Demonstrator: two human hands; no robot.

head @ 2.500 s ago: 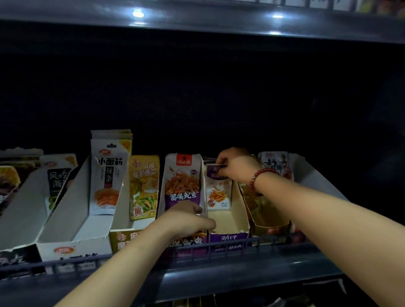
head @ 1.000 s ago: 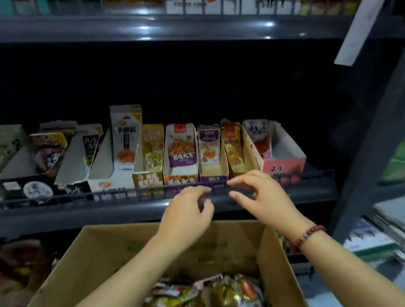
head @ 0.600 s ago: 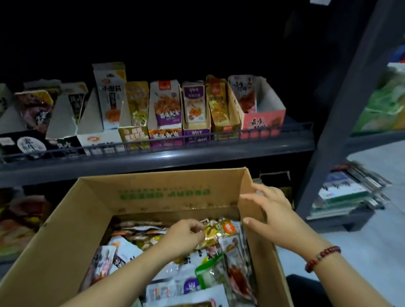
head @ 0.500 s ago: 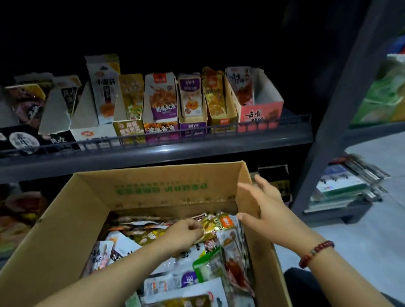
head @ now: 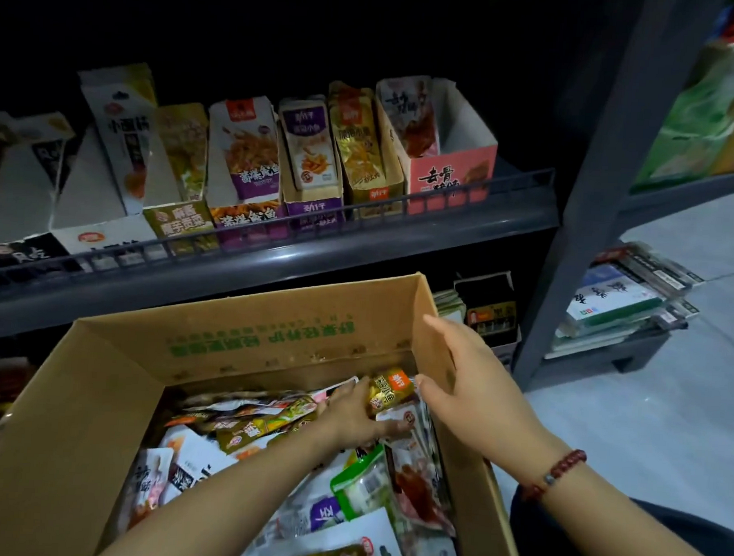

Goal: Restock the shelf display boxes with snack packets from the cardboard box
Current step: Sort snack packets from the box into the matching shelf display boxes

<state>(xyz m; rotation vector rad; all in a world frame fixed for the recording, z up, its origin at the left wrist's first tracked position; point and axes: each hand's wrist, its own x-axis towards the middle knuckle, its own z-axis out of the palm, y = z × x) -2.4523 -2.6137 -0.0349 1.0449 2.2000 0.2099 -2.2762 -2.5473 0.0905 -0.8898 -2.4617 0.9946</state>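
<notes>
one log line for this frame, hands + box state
phase: picking | left hand: grips gold packet in cardboard box | right hand: open, over box's right wall | shelf display boxes: not yet restocked

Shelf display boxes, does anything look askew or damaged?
Yes. The pink cardboard display box at the right end of the row holds only a packet or two, leaning against its left wall. The yellow display box beside it tilts left, and its edges look worn.
</notes>
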